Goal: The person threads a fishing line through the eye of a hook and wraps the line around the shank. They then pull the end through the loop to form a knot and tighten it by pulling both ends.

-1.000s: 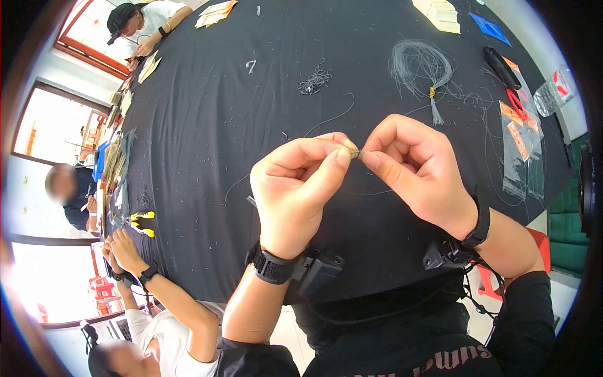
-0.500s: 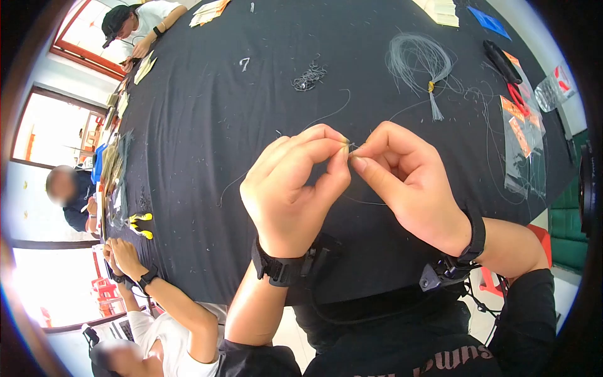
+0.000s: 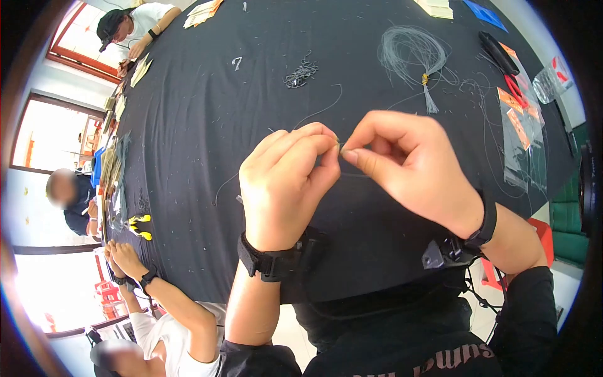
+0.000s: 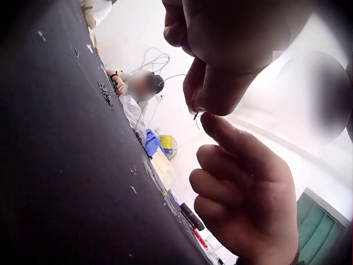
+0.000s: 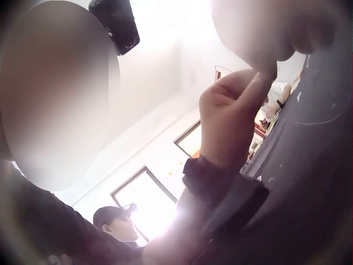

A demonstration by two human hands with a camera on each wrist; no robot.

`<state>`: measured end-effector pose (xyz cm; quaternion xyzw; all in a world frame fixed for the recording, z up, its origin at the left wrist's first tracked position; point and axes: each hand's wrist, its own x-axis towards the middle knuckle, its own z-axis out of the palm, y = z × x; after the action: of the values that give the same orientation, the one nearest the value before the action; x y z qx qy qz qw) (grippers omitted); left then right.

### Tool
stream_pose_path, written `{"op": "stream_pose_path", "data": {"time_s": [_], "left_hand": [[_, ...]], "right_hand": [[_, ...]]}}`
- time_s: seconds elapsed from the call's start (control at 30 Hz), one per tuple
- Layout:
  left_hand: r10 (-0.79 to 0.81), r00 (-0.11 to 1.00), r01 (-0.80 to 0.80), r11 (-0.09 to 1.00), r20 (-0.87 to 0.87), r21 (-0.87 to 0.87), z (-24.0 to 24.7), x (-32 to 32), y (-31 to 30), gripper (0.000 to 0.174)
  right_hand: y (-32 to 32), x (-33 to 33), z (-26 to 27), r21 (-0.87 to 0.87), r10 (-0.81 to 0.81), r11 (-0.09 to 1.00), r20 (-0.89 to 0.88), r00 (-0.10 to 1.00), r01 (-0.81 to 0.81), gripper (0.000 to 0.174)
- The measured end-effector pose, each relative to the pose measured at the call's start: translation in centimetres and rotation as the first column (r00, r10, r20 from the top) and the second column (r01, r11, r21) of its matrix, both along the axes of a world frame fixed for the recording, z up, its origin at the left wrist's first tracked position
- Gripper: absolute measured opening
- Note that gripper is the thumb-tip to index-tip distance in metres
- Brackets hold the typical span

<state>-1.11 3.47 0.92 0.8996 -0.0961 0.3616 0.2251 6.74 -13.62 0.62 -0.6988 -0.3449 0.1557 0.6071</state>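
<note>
Both hands meet above the black tablecloth (image 3: pixel 201 125). My left hand (image 3: pixel 335 149) pinches a tiny metal piece (image 3: pixel 340 146) between thumb and forefinger. My right hand (image 3: pixel 347 149) pinches the same piece from the other side, its other fingers curled. A thin grey thread (image 3: pixel 320 112) trails from the pinch across the cloth. In the left wrist view the piece (image 4: pixel 196 115) juts as a small dark hook from the left fingertips (image 4: pixel 201 99), with the right forefinger (image 4: pixel 231 135) just under it. The right wrist view is blurred; only the left hand (image 5: pixel 231 116) shows.
A coil of grey thread (image 3: pixel 411 53) with a yellow tie lies far right of centre, a dark tangle (image 3: pixel 300 74) beside it. Red scissors (image 3: pixel 515 91), a black case (image 3: pixel 499 53) and plastic bags (image 3: pixel 521 144) lie at the right edge. Other people sit along the left edge (image 3: pixel 135 264).
Both hands have drifted a little left and up, still joined at the fingertips. The right hand's fingers have loosened slightly around the pinch.
</note>
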Motion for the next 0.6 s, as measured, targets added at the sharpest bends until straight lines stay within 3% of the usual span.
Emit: {"op": "stream_pose_path", "data": {"time_s": [0.07, 0.4, 0.6], "left_hand": [[-0.014, 1.0, 0.014, 1.0, -0.011, -0.002, 0.1, -0.1, 0.0, 0.019], [-0.124, 0.984, 0.099, 0.977, -0.128, -0.188, 0.6, -0.7, -0.2, 0.018], [-0.173, 0.964, 0.091, 0.929, -0.201, -0.36, 0.4, -1.0, 0.1, 0.009]], "right_hand": [[-0.2, 0.8, 0.3, -0.008, 0.003, 1.0, 0.103, 0.995, -0.002, 0.007], [-0.8, 2.1, 1.1, -0.091, 0.032, 0.996, 0.126, 0.992, -0.021, 0.004], [-0.6, 2.2, 0.9, 0.003, 0.026, 1.0, 0.143, 0.989, -0.027, 0.006]]}}
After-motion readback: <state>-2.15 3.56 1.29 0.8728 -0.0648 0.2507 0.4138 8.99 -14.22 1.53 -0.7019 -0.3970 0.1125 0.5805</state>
